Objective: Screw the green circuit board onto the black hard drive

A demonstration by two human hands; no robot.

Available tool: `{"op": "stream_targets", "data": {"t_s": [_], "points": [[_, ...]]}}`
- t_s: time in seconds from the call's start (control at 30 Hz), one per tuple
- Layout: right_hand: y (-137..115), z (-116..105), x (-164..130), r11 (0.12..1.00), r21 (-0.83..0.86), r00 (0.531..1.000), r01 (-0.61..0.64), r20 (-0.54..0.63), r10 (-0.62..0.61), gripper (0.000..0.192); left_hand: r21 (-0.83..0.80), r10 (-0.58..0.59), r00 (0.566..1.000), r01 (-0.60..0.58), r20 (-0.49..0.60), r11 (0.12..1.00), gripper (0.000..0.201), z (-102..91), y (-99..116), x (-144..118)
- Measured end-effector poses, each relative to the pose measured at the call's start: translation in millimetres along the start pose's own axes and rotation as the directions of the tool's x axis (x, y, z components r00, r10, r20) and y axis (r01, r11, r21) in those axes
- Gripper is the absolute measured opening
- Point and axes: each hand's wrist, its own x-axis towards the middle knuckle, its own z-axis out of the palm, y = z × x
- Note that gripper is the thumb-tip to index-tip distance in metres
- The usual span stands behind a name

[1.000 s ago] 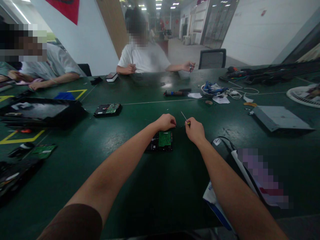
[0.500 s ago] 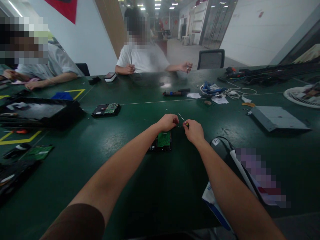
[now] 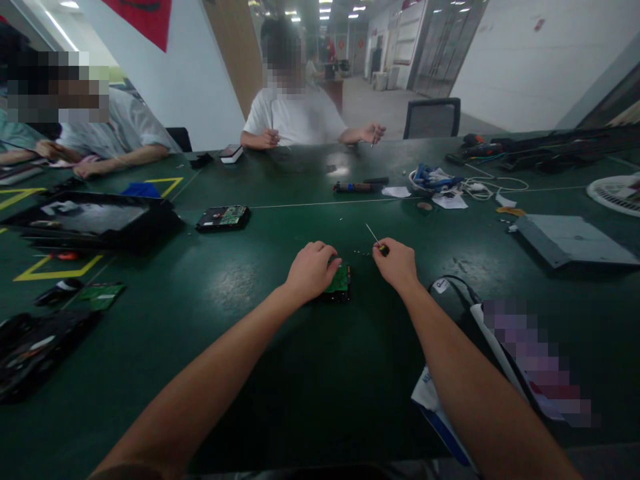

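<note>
Covering the left part of a green-boarded hard drive on the green table, the left hand is partly hiding its own fingers, so one cannot tell whether it is gripping. The right hand is holding a thin screwdriver, shaft pointing far and left; small pale bits are lying between both hands.

The left hand is partly covering a black, green-boarded rectangular drive. The right hand is holding a thin-shafted, yellow-and-black screwdriver.
</note>
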Motion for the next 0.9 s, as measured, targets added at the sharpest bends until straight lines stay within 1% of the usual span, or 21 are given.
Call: {"op": "stream_targets", "data": {"t_s": [0.1,0.13,0.2,0.27,0.33,0.57,0.7,0.8,0.83,0.9], "points": [[-9.4,-2.5,-2.6,0.990,0.140,0.999,0.025,-0.024,-0.022,0.016,0.046,0.047,0.999,-0.046,-0.027,0.998,0.042,7.4,21.7,-42.9],[-13.0,-3.2,-3.7,0.981,0.194,1.000,0.015,-0.005,-0.014,0.016,0.062,0.041,0.998,-0.038,-0.048,0.997,0.049,11.2,28.0,-52.4],[-19.0,-4.0,-5.8,0.945,0.322,0.996,-0.055,0.082,0.030,0.018,0.083,-0.006,0.998,0.012,-0.069,0.996,0.060,18.8,36.6,-63.6],[-22.3,-3.4,-7.2,0.905,0.411,0.988,-0.110,0.149,0.052,0.021,0.104,-0.025,0.998,0.031,-0.065,0.994,0.066,24.3,39.1,-66.4],[-22.7,-2.1,-7.7,0.881,0.455,0.982,-0.131,0.182,0.052,0.022,0.129,-0.004,0.998,0.011,-0.056,0.992,0.063,26.6,37.3,-65.3],[-22.5,2.1,-9.1,0.885,0.453,0.961,-0.110,0.275,-0.022,0.019,0.118,0.070,0.997,-0.064,-0.046,0.991,0.056,25.0,29.8,-68.6],[-24.0,3.8,-10.6,0.880,0.466,0.949,-0.096,0.310,-0.061,0.019,0.061,0.141,0.989,-0.139,-0.037,0.988,0.052,20.5,22.7,-72.8],[-24.7,3.7,-10.9,0.880,0.466,0.941,-0.093,0.330,-0.075,0.018,-0.006,0.210,0.978,-0.210,-0.013,0.978,0.042,13.7,16.7,-74.2],[-25.2,3.3,-11.1,0.881,0.464,0.936,-0.092,0.341,-0.081,0.017,-0.018,0.213,0.977,-0.213,-0.010,0.977,0.041,11.8,15.6,-74.6],[-27.0,2.1,-11.7,0.879,0.469,0.920,-0.085,0.376,-0.111,0.016,-0.022,0.202,0.979,-0.202,-0.008,0.979,0.047,9.9,15.4,-75.4]]}}
